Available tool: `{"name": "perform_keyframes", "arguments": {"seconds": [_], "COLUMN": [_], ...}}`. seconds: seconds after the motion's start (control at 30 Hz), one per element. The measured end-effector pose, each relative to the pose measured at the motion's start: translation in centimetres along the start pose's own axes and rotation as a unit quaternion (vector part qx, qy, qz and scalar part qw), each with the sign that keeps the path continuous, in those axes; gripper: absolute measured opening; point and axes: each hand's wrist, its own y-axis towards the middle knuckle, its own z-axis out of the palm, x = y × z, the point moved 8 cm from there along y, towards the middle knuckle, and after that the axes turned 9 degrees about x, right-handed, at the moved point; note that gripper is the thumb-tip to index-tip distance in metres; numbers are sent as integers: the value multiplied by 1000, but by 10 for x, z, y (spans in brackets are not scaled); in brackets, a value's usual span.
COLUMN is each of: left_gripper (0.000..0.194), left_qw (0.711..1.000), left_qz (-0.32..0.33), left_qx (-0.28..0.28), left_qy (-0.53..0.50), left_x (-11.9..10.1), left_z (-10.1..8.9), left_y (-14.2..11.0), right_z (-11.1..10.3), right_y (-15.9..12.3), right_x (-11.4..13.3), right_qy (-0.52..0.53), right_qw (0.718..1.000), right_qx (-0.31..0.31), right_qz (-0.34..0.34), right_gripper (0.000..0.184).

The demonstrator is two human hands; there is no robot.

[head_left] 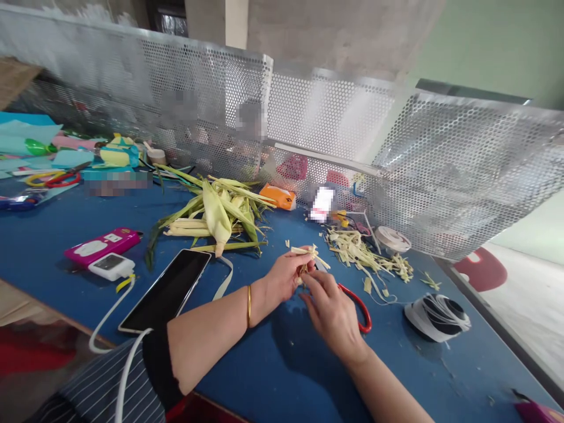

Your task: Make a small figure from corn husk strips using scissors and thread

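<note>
Cream, ragged husk strips (304,251) in left fingers (291,264).

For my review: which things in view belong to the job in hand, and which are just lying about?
Likely in use:
- pale strips in the left hand, right hand against them
- leafy husks
- shredded scraps
- red-handled tool by the right hand
- white cord spool

Apparently just lying about:
- black-screened phone
- pink device
- orange packet
- scissors at far left

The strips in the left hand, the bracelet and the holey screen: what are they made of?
Strips: probably plant husk; pale, dull, thin-looking.
Bracelet: perhaps metal, smooth; it looks gold and shiny.
Screen: likely sheet metal; silvery, glinting, dotted with round holes.
</note>
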Motion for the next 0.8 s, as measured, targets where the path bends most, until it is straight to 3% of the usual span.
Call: {"name": "perform_keyframes", "arguments": {"seconds": [0.23,0.3,0.4,0.47,0.5,0.57,0.63,0.7,0.8], "left_gripper": [17,18,23,24,24,25,26,27,29], "left_qw": [1000,1000,998,997,997,997,997,997,997], "left_qz": [-17,-12,7,15,17,19,19,21,22], "left_qx": [6,-14,-61,-68,-66,-63,-60,-54,-50], "left_qy": [12,5,11,25,29,32,39,49,50], "left_x": [11,8,-2,-7,-9,-11,-10,-9,-4], "left_z": [6,2,-9,-13,-14,-14,-12,-8,-2], "left_y": [-5,-4,-2,0,1,1,0,-2,-6], "right_z": [13,5,-17,-33,-37,-39,-31,-12,23], "right_y": [0,-4,-14,-19,-20,-24,-27,-22,-9], "right_x": [9,12,6,-22,-45,-90,-114,-114,-83], "right_qy": [-108,-97,-61,-55,-59,-61,14,179,435], "right_qw": [993,992,982,977,977,962,946,933,858], "right_qx": [1,-30,-124,-190,-203,-196,-165,-109,-22], "right_qz": [-48,-76,-129,-78,4,180,278,293,270], "right_gripper": [30,27,22,22,23,32,42,40,39]}}
